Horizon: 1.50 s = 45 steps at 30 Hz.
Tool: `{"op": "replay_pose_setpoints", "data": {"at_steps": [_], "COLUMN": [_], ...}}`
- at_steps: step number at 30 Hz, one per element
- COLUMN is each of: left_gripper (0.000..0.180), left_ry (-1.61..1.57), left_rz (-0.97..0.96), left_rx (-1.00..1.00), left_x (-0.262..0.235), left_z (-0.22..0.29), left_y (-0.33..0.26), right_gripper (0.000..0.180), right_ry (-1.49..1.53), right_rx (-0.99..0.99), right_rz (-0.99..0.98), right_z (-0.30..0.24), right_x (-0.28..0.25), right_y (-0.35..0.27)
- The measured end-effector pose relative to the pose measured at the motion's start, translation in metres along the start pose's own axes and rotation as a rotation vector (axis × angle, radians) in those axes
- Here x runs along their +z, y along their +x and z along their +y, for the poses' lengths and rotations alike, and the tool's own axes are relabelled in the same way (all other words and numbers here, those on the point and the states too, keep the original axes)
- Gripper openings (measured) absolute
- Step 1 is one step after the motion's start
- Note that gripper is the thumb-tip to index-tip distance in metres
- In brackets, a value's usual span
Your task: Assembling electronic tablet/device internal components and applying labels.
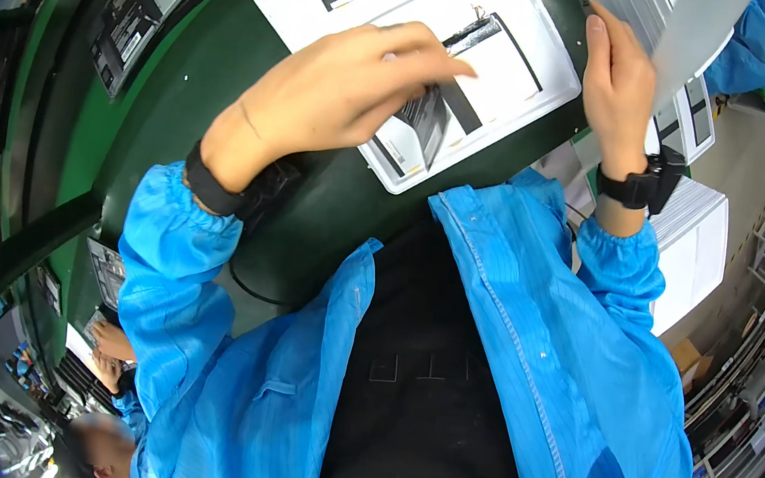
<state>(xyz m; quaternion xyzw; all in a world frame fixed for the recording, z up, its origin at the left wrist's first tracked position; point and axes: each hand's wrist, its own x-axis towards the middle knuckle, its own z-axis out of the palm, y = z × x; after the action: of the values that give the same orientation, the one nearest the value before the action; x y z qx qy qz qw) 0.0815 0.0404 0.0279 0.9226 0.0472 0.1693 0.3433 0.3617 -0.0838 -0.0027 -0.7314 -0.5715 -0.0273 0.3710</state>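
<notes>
A dark green counter [182, 64] curves across the upper left of the frame, its surface glossy under overhead light. Beyond its edge at the far left, a second green strip [41, 25] runs alongside it. At the right edge, a pale grey floor [755, 164] shows, with metal racks [755, 370] and brown cardboard boxes [690, 359] along it. A white box-like cabinet [693, 253] stands at the middle right. The lower left is crowded and blurred.

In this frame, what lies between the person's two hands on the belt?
In the head view, the right part of the white tray with its white-and-black panel lies between the left hand and the right hand, which grips a grey sheet.
</notes>
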Motion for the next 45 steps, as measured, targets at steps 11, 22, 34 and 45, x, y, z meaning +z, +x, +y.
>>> {"op": "replay_pose_setpoints", "data": {"at_steps": [11,22,34,45], "left_gripper": [0.096,0.105,0.038,0.036], "left_ry": [-0.208,0.151,0.279,0.316], "left_rz": [0.006,0.114,0.615,0.588], "left_rx": [-0.18,-0.269,-0.34,-0.425], "left_x": [-0.006,0.024,0.07,0.091], "left_z": [0.006,0.003,0.03,0.043], "left_y": [0.013,-0.036,-0.096,-0.103], "right_gripper": [0.052,0.014,0.022,0.027], "right_ry": [0.65,0.73,0.86,0.797], "right_rx": [0.077,0.324,0.782,0.864], "right_rz": [-0.668,-0.378,-0.615,-0.558], "right_z": [-0.088,-0.115,-0.095,-0.108], "right_x": [-0.005,-0.046,0.012,0.022], "right_y": [-0.007,-0.003,-0.045,-0.054]}}
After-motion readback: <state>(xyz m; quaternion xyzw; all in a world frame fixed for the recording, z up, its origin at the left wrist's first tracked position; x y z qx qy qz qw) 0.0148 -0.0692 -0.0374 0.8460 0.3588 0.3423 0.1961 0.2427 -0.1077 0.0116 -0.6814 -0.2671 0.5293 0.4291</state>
